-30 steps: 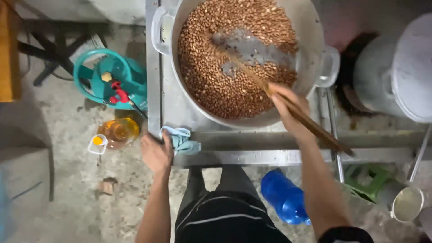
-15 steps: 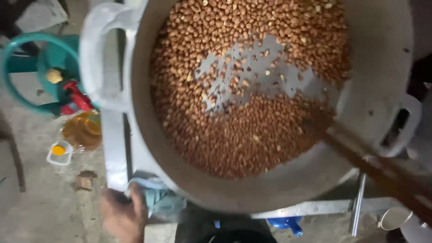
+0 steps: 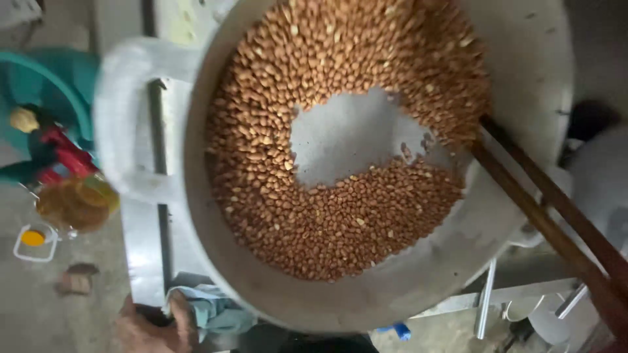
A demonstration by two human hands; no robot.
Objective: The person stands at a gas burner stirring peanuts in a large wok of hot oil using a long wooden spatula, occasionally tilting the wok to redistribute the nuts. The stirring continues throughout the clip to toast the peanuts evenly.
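A big grey metal pan (image 3: 523, 78) fills the view, holding a thick layer of brown peanuts (image 3: 340, 229) with a bare patch (image 3: 347, 137) scraped open in the middle. Two long wooden sticks (image 3: 543, 202) reach in from the lower right, their tips buried in the nuts at the pan's right side. My right hand is out of the frame. My left hand (image 3: 154, 327) lies at the bottom edge, on the metal stand (image 3: 140, 248) under the pan, its thumb against a crumpled light blue cloth (image 3: 209, 314). The hand is partly cut off, so its grip is unclear.
The pan's left handle (image 3: 124, 117) juts out over the stand. On the concrete floor to the left are a teal basin (image 3: 46, 85), a bottle of orange liquid (image 3: 75, 202) and a small white tub (image 3: 31, 238). A pale round vessel (image 3: 608, 189) stands at the right.
The view has closed in on the pan. The sticks have swept to the right, widening the bare patch. My right hand has left the frame; my left hand stays by the cloth.
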